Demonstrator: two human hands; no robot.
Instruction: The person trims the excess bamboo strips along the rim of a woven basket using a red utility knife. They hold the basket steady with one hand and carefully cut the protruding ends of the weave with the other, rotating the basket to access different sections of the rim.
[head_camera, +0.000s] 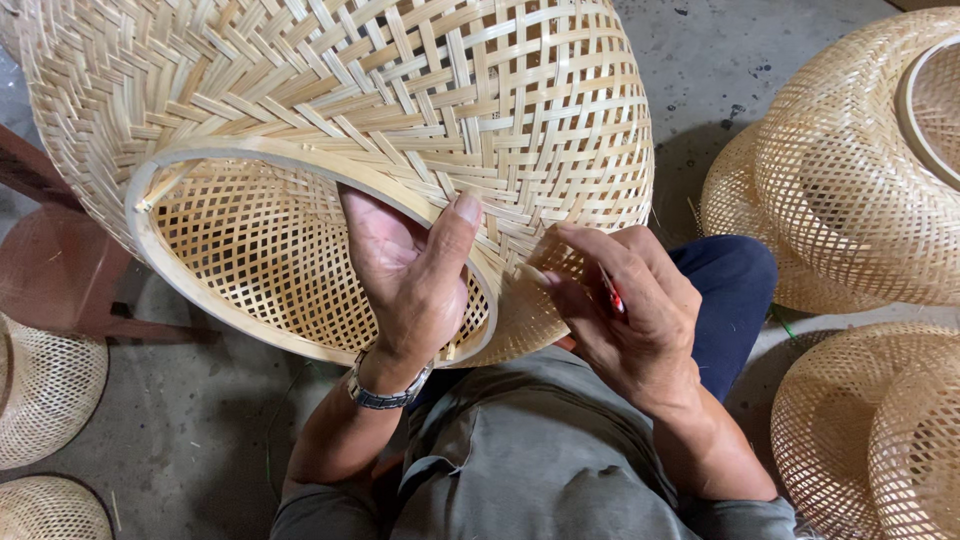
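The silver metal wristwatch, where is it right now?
In the head view, the silver metal wristwatch sits low and left of centre on the left hand's wrist, just below the woven bamboo basket's rim.

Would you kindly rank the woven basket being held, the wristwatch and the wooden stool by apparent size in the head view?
1. Woven basket, though nearest the camera.
2. Wooden stool, partly hidden behind it.
3. Wristwatch, on the left hand.
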